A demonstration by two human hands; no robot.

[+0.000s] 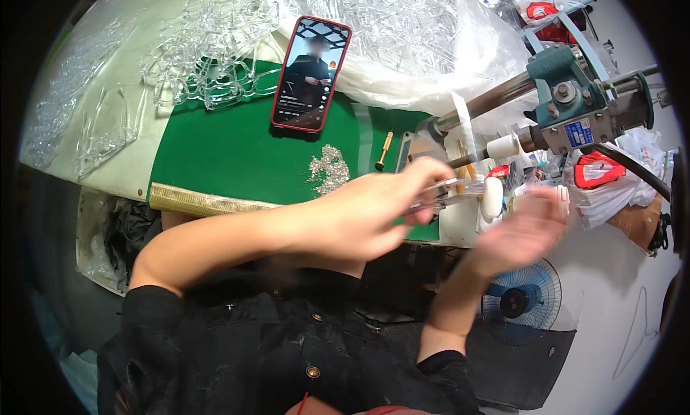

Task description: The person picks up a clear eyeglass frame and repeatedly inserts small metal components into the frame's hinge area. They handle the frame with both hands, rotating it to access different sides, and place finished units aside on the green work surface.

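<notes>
My left hand [381, 203] is closed on a clear plastic eyeglass frame [460, 191], which reaches out to the right past my fingertips. Just beyond the frame's end is a white rounded piece [492, 198]; whether the two touch I cannot tell. To the right of it is my right hand [528, 228], smeared by motion, beside a white round container [560, 196]. Its fingers are too blurred to read. A heap of tiny silvery metal parts [330, 169] lies on the green mat [230, 156], beyond my left forearm. A small brass-coloured screwdriver [385, 150] rests farther back.
A phone in a red case [310, 76] stands at the mat's far side. Clear eyeglass frames [215, 63] pile up left of it, with a plastic bag of clear parts [402, 34] behind. A green-and-steel bench machine [568, 95] juts in from the right. Below stands a fan [521, 300].
</notes>
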